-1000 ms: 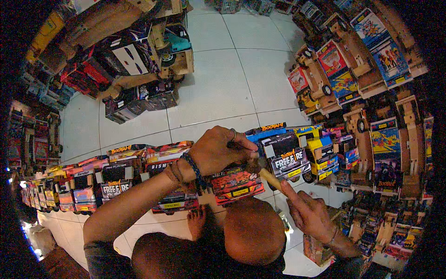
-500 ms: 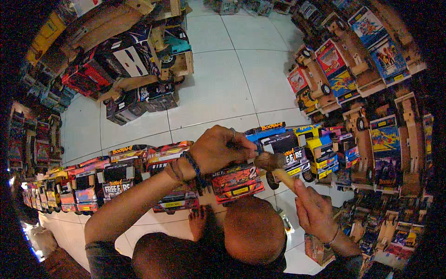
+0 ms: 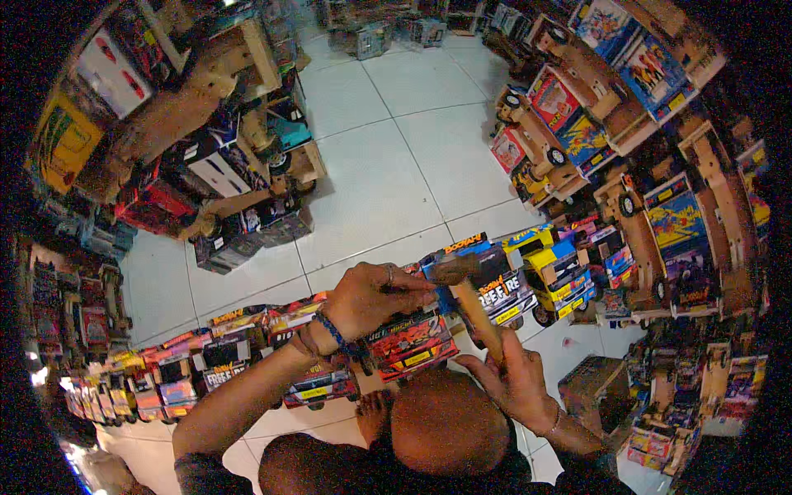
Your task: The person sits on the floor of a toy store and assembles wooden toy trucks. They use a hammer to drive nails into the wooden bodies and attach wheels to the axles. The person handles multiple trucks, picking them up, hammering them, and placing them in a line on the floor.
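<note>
My right hand point(image 3: 521, 384) grips the wooden handle of a hammer point(image 3: 478, 318). The blurred hammer head is beside the fingertips of my left hand point(image 3: 371, 301), over the row of toy trucks. The left fingers are pinched together above a red toy truck point(image 3: 412, 346); whatever they hold, if anything, is too small or hidden to make out. Right of the red one stands a black toy truck point(image 3: 503, 289), partly behind the hammer. A yellow and blue toy truck point(image 3: 563, 276) follows. My left forearm crosses over other trucks in the row.
More toy trucks point(image 3: 223, 363) run off to the left. Wooden truck bodies point(image 3: 676, 227) are stacked at the right, others point(image 3: 219, 161) at the upper left. A brown box point(image 3: 596, 384) sits right of my right hand. White floor tiles point(image 3: 371, 181) lie beyond the row.
The view has tilted a little. The hammer head has moved left and up, and its handle stands steeper. My left hand sits lower and slightly further left in the picture, still pinched.
</note>
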Available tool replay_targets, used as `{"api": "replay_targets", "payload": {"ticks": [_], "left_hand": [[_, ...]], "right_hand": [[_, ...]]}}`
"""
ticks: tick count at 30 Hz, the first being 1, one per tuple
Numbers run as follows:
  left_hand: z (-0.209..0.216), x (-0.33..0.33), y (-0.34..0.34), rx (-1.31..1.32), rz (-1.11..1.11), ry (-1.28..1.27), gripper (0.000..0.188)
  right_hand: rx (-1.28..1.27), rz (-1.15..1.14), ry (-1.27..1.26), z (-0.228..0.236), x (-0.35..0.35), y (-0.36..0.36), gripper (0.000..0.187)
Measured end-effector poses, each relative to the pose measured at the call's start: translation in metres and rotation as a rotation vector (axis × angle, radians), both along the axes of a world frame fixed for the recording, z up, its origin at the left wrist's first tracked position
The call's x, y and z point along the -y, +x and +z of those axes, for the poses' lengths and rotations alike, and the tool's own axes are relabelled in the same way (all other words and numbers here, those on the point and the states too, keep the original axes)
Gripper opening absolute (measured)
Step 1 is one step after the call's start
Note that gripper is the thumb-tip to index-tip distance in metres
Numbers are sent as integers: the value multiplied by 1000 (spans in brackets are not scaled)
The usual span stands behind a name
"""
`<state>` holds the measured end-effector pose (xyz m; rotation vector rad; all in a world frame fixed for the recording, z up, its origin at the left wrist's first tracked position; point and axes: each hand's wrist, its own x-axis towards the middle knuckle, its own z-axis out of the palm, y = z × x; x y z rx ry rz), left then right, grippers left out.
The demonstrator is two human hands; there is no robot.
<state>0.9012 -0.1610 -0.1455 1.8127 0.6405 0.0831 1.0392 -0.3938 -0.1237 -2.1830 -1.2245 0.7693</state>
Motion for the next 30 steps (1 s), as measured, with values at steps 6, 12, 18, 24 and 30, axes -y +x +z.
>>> {"api": "replay_targets", "payload": {"ticks": [6,12,18,24,30], "left_hand": [[-4,-2,-3,68,-19,-9,29],[-14,-6,2,121,-78,-125,38],[-7,-17,1,122,-44,-250,37],[16,-26,5,226,-49,65,26],[78,31,29,549,-186,429,16]], "right_hand": [[29,-22,182,-12,-9,-12,31],[58,-49,209,-13,-9,-24,26],[117,-245,186,7,10,-27,39],[310,-649,203,35,103,-24,52],[151,-741,-194,-38,236,3,34]]}}
